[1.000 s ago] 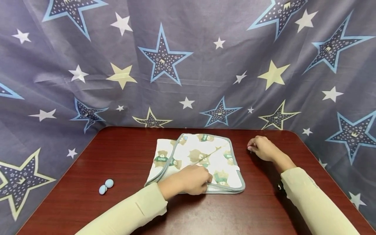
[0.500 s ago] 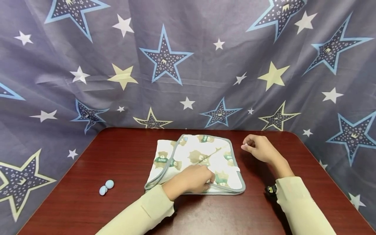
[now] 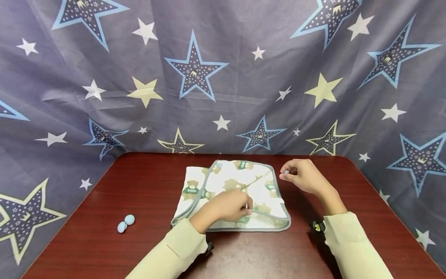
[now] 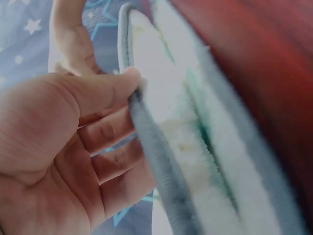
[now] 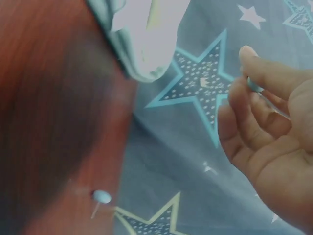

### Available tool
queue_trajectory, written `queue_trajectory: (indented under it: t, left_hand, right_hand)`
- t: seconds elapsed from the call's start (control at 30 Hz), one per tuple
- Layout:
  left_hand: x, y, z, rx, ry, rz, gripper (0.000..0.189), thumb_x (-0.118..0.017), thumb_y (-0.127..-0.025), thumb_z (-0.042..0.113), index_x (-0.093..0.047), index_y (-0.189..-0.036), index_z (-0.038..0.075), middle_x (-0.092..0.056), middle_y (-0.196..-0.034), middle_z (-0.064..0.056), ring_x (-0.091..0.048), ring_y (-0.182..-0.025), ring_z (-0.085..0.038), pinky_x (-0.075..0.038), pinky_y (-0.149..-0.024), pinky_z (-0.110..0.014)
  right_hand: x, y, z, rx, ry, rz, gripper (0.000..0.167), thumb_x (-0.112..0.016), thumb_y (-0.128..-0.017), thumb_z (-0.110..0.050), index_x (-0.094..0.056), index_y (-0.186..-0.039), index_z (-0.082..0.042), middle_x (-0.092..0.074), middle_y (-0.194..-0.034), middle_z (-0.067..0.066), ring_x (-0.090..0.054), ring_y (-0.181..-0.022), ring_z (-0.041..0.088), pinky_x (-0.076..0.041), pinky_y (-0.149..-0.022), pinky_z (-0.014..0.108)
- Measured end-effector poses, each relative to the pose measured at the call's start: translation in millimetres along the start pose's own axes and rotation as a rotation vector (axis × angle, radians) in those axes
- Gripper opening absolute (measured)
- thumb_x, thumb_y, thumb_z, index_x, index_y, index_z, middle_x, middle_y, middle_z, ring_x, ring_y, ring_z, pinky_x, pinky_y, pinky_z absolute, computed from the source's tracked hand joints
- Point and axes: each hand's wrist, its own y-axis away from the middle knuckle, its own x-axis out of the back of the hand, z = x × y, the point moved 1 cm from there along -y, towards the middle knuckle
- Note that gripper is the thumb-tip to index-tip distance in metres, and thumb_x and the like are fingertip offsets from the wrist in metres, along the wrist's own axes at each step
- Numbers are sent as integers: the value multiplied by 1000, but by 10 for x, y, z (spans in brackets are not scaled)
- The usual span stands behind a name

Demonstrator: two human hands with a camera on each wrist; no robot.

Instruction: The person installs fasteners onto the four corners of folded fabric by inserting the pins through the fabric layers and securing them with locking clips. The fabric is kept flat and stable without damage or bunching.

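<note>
Folding seemingly done, fastening part-way

The left hand (image 3: 228,206) pinches the folded cloth (image 3: 252,180) by its near edge, upper layer raised; the right hand (image 3: 302,176), just beside the cloth, pinches a blue-headed piece (image 5: 253,85), not yet attached; a blue dot (image 3: 220,165) marks the far-left corner, probably fastened; two blue pieces (image 3: 129,219) and a loose pin (image 5: 101,197) look unused.

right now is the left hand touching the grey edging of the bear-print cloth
Touching. The left wrist view shows the left hand pinching the grey edging of the bear-print cloth, with the thumb tip on that edging.
</note>
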Motion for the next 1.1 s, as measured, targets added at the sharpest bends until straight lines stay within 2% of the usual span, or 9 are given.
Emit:
queue_trajectory:
  t: [0.1,0.23,0.4,0.5,0.7,0.83,0.97,1.1]
  left_hand:
    - [93,-4,-29,25,29,53,20,-68,-100,22,-67,-80,22,-53,-70,14,-43,-59,-3,-39,-57,-21]
    - [186,-14,-69,104,63,106,11,-66,-102,25,-74,-95,21,-61,-76,13,-51,-58,-5,-44,-54,-25]
    - [245,-50,-135,176,96,179,14,-65,-102,26,-76,-106,19,-70,-85,8,-56,-61,-5,-47,-56,-27]
    - [273,-88,-191,209,100,229,14,-65,-102,29,-76,-105,20,-71,-87,7,-59,-66,-4,-49,-60,-28]
    - [336,-124,-275,246,108,360,15,-67,-101,31,-72,-94,19,-63,-72,11,-56,-62,-5,-48,-59,-28]
    - [385,-120,-283,244,83,431,13,-64,-102,26,-72,-100,15,-60,-67,9,-53,-59,-8,-47,-60,-29]
    - [411,-128,-287,241,69,462,16,-63,-102,24,-74,-109,15,-62,-68,9,-54,-60,-7,-47,-61,-29]
    - [416,-147,-303,273,109,474,16,-66,-101,33,-73,-103,19,-59,-62,9,-52,-54,-8,-44,-53,-29]
  right_hand:
    - [26,-12,-95,23,17,-20,7,-79,-89,-6,-77,-95,-8,-68,-80,-5,-61,-74,12,-51,-70,32]
    - [48,-9,-226,76,28,-39,12,-75,-90,-3,-77,-102,-6,-71,-86,-3,-62,-77,12,-52,-72,33]
    - [63,10,-411,160,-16,-14,12,-77,-90,-4,-77,-100,-11,-72,-86,-6,-64,-78,8,-53,-71,31]
    - [58,21,-523,233,-60,1,13,-80,-88,-5,-77,-97,-14,-72,-84,-10,-64,-75,5,-52,-68,28]
    - [9,29,-694,394,-101,-30,17,-82,-85,-3,-78,-94,-17,-71,-88,-10,-61,-74,4,-52,-63,29]
    - [-26,30,-770,442,-73,-34,17,-82,-85,-4,-78,-96,-17,-71,-91,-8,-62,-80,6,-53,-67,32]
    - [-45,39,-814,471,-12,1,19,-84,-83,-6,-78,-96,-17,-72,-91,-10,-61,-83,10,-50,-70,29]
    - [-69,46,-856,486,-3,6,19,-85,-81,-6,-77,-95,-17,-72,-90,-10,-61,-83,11,-50,-69,29]
